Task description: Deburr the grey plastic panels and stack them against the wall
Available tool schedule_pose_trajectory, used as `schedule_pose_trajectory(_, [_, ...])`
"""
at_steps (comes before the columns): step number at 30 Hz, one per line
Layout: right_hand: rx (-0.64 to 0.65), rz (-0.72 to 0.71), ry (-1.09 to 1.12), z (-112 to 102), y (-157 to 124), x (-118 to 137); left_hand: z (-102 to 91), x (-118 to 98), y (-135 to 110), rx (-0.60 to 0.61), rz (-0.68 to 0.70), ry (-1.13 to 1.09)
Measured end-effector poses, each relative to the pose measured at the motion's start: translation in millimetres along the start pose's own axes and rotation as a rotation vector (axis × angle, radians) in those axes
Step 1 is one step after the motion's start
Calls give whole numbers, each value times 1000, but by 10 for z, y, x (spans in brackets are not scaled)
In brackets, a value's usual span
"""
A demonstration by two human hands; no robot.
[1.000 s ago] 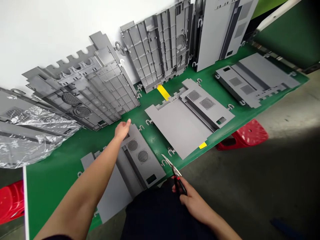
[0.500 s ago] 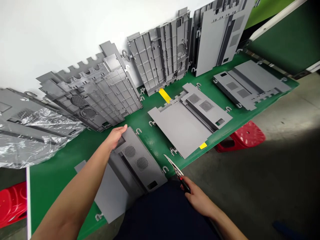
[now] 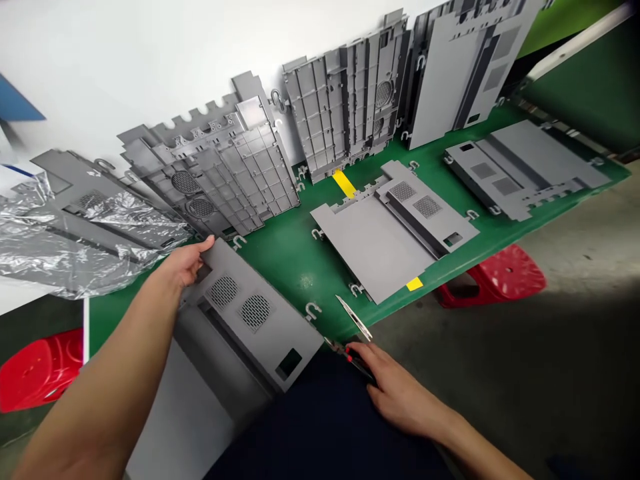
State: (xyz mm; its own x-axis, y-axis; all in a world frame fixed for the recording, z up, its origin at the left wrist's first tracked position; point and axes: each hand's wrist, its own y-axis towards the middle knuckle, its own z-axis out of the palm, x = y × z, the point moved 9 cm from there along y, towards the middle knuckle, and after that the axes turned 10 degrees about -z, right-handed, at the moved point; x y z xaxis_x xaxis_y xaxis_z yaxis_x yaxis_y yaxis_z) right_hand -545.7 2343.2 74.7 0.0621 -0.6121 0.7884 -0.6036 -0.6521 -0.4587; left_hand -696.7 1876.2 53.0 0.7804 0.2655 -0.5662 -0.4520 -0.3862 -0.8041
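Note:
My left hand (image 3: 187, 261) is closed on the far corner of a grey plastic panel (image 3: 245, 280) with two round mesh grilles and a rectangular cutout. The panel is tilted up close against my body, its near edge by my dark clothing. In my right hand (image 3: 387, 383) is a pair of small cutting pliers (image 3: 347, 353) with black and red handles, tips beside the panel's near right corner. A slim, pointed metal tool (image 3: 355, 319) also sticks out from that hand; its exact kind is unclear. A hook-shaped tab (image 3: 313, 311) juts from the panel's right edge.
Similar panels lie on the green table (image 3: 285, 260), including a flat panel (image 3: 385, 247) and a far right panel (image 3: 520, 167). Several ribbed panels (image 3: 215, 173) lean on the white wall. Clear plastic film (image 3: 100, 247) covers one. Red stools (image 3: 510, 273) stand beside the table.
My left hand has raised the panel's far side and drawn it towards me. The pliers have come apart from the pointed tool and now sit nearer the panel's corner. The view has shifted left.

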Motion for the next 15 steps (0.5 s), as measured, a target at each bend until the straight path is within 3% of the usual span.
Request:
schedule_pose_trajectory(9, [63,-45,-122,44,50,181,89,71,-329,-16,-10,-56])
schedule_pose_trajectory(15, [116,11,-191,124,-13,290,-32,79,-543,-107,58,-54])
